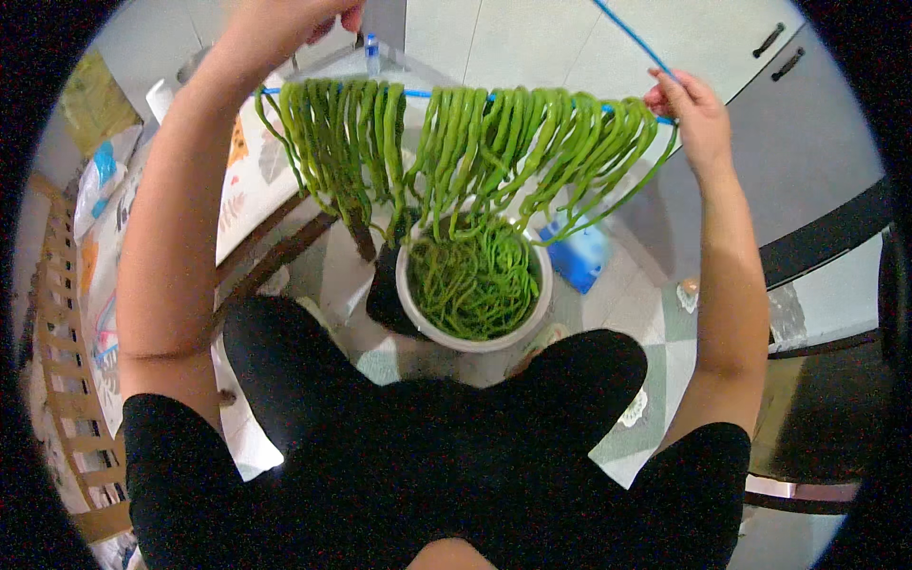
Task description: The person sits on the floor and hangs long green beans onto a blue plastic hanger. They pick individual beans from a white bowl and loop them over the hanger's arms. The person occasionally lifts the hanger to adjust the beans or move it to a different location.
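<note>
Long green beans (456, 157) hang in a thick row, folded over a blue cord (415, 93) stretched across in front of me. At the right end, my right hand (701, 119) is closed on the cord, and a length of it rises from there past the upper edge. My left hand (302, 17) is raised at the upper left, partly cut off by the picture's edge. Its fingers are curled, and what they hold is hidden. Below the row, a pale round basin (407, 299) holds a tangled heap of more beans (480, 285). The lowest hanging tips reach over its rim.
A table with a patterned cloth (249, 204) stands at the left, with a clear bottle (372, 59) beyond. A blue packet (578, 256) lies right of the basin. Pale cabinets (608, 47) rise ahead. My knees flank the basin, and a slatted wooden rack (71, 399) is far left.
</note>
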The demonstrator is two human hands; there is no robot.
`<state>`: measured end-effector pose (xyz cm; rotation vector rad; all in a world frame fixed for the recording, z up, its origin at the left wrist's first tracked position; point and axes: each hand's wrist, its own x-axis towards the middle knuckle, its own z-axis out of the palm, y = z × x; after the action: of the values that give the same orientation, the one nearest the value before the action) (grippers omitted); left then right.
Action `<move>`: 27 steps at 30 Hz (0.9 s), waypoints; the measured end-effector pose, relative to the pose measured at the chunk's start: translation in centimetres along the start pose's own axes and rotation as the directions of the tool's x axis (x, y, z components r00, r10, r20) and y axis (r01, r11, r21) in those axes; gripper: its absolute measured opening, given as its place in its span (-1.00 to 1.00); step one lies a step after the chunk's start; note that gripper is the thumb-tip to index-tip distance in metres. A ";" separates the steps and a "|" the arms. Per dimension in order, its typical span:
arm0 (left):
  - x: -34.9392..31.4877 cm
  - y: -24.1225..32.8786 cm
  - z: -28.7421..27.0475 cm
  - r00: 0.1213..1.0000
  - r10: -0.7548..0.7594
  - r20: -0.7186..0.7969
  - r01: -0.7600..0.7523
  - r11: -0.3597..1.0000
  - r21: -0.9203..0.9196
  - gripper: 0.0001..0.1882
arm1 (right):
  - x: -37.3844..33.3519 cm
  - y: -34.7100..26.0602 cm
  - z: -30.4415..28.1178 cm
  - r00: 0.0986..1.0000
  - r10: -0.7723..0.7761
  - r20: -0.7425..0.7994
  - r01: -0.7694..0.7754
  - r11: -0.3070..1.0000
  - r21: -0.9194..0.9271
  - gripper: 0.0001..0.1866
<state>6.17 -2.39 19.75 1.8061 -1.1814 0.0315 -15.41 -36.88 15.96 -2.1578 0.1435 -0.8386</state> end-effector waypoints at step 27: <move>20.9 9.4 24.7 0.945 0.321 0.058 -0.324 0.945 0.036 -0.70 | -4.9 10.1 -23.0 0.775 -0.122 -0.620 -0.218 0.869 -0.444 -0.72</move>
<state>-0.25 -35.41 22.38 1.6416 -1.5149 0.2032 -31.52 -56.73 16.79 -2.2102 0.8458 -1.6244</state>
